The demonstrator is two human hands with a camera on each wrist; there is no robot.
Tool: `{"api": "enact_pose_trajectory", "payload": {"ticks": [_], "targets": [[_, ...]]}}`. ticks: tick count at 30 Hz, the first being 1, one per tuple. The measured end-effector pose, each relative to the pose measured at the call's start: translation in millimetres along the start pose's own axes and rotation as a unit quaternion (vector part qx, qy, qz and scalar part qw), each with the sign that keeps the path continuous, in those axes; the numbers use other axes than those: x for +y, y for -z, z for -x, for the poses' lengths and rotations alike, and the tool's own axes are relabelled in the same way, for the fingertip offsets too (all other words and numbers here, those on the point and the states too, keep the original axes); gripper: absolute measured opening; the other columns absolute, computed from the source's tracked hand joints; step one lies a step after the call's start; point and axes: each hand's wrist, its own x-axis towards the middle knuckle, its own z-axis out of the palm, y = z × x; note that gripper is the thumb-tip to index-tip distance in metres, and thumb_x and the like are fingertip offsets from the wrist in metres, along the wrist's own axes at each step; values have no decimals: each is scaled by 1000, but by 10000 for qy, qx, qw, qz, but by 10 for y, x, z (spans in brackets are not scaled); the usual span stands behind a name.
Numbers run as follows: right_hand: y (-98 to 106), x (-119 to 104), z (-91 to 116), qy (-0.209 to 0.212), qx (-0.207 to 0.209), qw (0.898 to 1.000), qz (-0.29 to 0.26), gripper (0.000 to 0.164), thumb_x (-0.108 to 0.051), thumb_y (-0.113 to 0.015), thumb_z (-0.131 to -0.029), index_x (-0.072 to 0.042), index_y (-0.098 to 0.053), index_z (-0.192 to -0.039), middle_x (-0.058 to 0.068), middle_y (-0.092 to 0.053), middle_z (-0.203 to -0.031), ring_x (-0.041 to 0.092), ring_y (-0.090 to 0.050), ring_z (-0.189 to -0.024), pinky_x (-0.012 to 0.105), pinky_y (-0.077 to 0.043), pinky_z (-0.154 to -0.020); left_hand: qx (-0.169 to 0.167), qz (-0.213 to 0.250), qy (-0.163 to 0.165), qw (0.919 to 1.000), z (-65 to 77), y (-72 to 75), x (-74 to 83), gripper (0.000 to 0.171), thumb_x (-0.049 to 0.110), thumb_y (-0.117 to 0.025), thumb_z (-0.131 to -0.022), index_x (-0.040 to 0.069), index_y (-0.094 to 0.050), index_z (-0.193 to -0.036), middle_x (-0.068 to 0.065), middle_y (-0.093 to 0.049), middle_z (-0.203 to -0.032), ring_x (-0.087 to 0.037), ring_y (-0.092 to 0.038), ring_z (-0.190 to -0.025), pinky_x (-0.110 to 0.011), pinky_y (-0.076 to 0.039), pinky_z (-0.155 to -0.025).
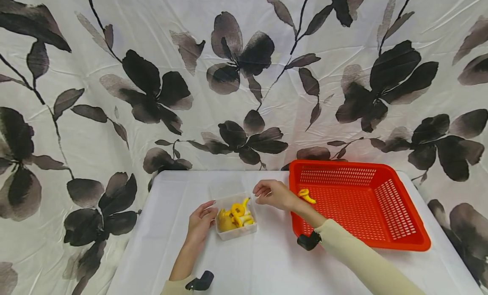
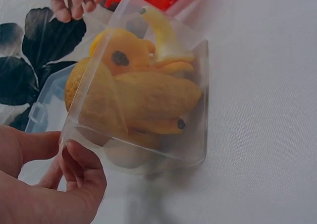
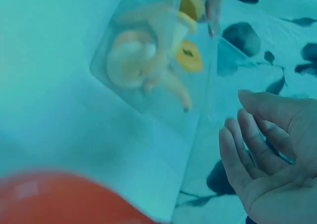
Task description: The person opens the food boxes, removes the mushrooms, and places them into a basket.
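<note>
Clear box [image 1: 237,234]: no lettering, brand or number is being shown legibly.
Yellow and tan pieces [image 1: 227,223]: no readable sign is being carried.
Red basket [image 1: 366,242]: no readable text is being displayed.
Black wrist devices [image 1: 309,241]: no legible marking is being shown.
Patterned cloth [image 1: 238,60]: only leaf and flower shapes are being displayed, no words.
</note>
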Motion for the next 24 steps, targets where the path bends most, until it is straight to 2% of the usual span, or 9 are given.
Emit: {"api": "enact_pose_trajectory", "payload": {"ticks": [8, 14, 17, 24], "targets": [[-256, -30, -85, 191, -581, 9981, -44, 24, 5, -74, -90, 7, -66, -113, 18, -67, -105, 19, -61, -93, 26, -55, -88, -37, 9, -56, 10000, 0, -1, -19, 41, 7, -66, -100, -2, -57, -139, -3, -61, -101, -9, -54, -78, -20, -48, -64], [-424, -26, -158, 485, -894, 9946, 223, 26, 10, -73, -88, 8, -66, -112, 20, -68, -107, 33, -62, -98, 39, -56, -92, -66, -100, -95, 9999, 2, -2, -26, 41, 8, -65, -100, -1, -58, -140, -6, -60, -105, -10, -54, -79, -20, -48, -65], [-498, -16, -194, 527, -999, 9928, 411, 27, 12, -73, -87, 7, -66, -112, 18, -68, -107, 33, -62, -100, 42, -56, -94, -70, -123, -107, 9998, 6, -1, -19, 41, 9, -65, -101, 0, -58, -140, -6, -60, -105, -11, -54, -80, -20, -49, -66], [-572, -42, -220, 768, -1344, 9826, 1021, 25, 13, -74, -86, 4, -67, -108, 15, -69, -104, 30, -63, -97, 36, -55, -95, -86, -98, -66, 9999, 10, 8, -16, 42, 9, -65, -101, -1, -57, -141, -6, -60, -107, -12, -54, -82, -20, -49, -66]]}}
